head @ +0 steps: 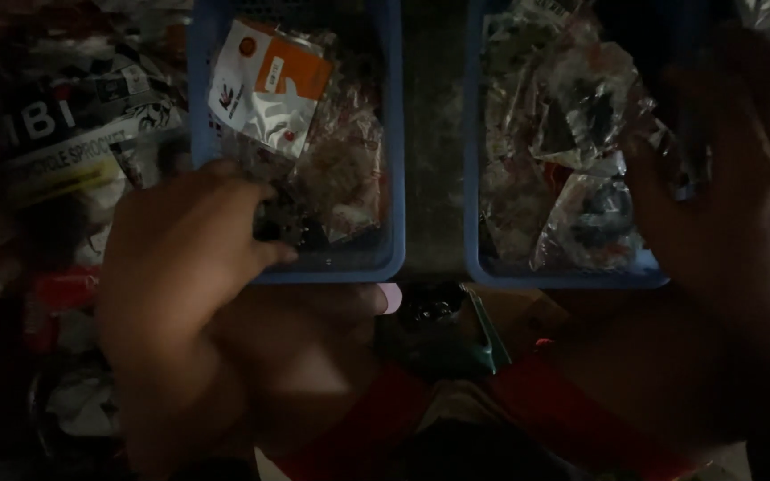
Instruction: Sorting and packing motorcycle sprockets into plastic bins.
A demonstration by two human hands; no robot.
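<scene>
We see the left hand [184, 245] curled over the near corner of the left blue basket [394, 178], fingers closed on a small dark part [276, 227] among the packets there. The right hand [733, 205] lies spread and open against the right blue basket [474, 178], gripping nothing that we can make out. To do this well, we judge the left hand should pinch the part firmly and lift it straight up, clear of the loose wrapping. The left basket holds an orange-and-white packet [269, 85] and clear bags; the right holds crumpled clear bags of dark parts [594, 209].
</scene>
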